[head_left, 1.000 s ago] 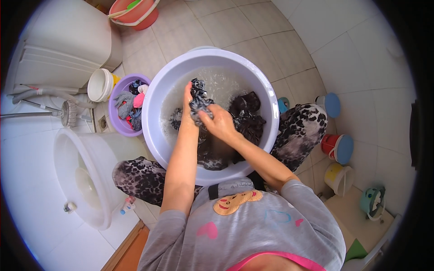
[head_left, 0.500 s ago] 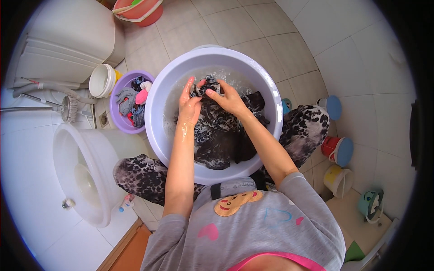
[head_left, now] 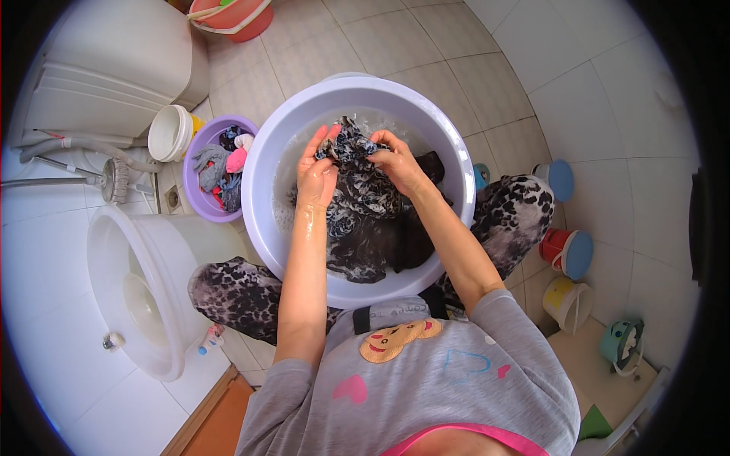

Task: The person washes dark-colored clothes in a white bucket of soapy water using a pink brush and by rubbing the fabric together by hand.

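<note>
A wide pale lavender basin [head_left: 262, 159] stands between my knees, with water and a heap of dark wet clothes [head_left: 365, 243] in it. Over its far half I hold up a crumpled black-and-white patterned cloth [head_left: 353, 144]. My left hand [head_left: 317, 175] has the cloth's left edge between thumb and fingers, the fingertips pointing up. On the other side my right hand [head_left: 399, 165] pinches the same cloth, fingers bent over it. The lower part of the cloth runs down into the other dark laundry, so its full shape is hidden.
Left of the basin sits a smaller purple basin [head_left: 199, 199] of mixed clothes, beside a white bucket [head_left: 169, 133]. A large whitish tub [head_left: 103, 251] stands at the left. Several small buckets, one of them red [head_left: 555, 247], line the right wall. A coral bucket [head_left: 247, 26] is at the back.
The cloth between my hands is spread wider and held a little higher. My right hand's fingers have moved from lying stretched toward the left to bending over the cloth's right side.
</note>
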`<state>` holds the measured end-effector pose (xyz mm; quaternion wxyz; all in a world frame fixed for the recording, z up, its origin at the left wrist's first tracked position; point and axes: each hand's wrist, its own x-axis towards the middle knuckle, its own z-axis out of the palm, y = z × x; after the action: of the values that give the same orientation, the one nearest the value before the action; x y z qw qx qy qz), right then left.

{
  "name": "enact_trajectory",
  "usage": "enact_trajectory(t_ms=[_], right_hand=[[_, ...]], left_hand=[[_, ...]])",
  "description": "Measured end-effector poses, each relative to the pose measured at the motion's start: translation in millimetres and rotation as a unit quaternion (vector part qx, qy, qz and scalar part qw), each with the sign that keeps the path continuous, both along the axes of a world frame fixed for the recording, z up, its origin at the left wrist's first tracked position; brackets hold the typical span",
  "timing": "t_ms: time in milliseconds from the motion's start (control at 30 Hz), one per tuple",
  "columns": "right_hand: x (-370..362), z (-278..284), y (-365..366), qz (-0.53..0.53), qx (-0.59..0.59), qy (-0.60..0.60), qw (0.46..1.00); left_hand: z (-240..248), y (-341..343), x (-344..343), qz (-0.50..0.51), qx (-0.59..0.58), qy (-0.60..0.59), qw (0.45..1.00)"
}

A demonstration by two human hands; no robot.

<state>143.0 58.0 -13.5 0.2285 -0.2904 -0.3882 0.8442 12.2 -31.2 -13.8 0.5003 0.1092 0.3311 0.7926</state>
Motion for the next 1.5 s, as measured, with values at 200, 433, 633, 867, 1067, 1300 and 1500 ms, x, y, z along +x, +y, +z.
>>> enact_trajectory(t_ms=[200,433,633,867,1067,1300,1500], right_hand=[[-1,-9,11,0.050,-0.003,-0.032,0.998],[-32,-32,13,-0.228,0.327,-0.265,0.878],[-56,-49,9,0.056,0.551,-0.407,0.727],[-62,-56,-9,-0.165,0.562,-0.182,0.790],[-66,-20,-19,-0.187,0.585,-0.210,0.761],[-66,-27,-10,-0.208,0.489,-0.176,0.829],[-65,-35,-32,-0.164,0.548,-0.130,0.810]], left_hand=[[-8,-4,-6,-0.015,0.041,-0.008,0.999],[-46,-3,-22,0.060,-0.054,-0.040,0.996],[-85,7,-34,0.147,-0.280,-0.142,0.938],[-57,28,-18,0.025,-0.285,-0.200,0.937],[-67,39,0,0.087,-0.200,-0.128,0.967],[-60,40,9,0.026,-0.243,-0.157,0.957],[-66,21,-8,0.015,-0.283,-0.119,0.952]])
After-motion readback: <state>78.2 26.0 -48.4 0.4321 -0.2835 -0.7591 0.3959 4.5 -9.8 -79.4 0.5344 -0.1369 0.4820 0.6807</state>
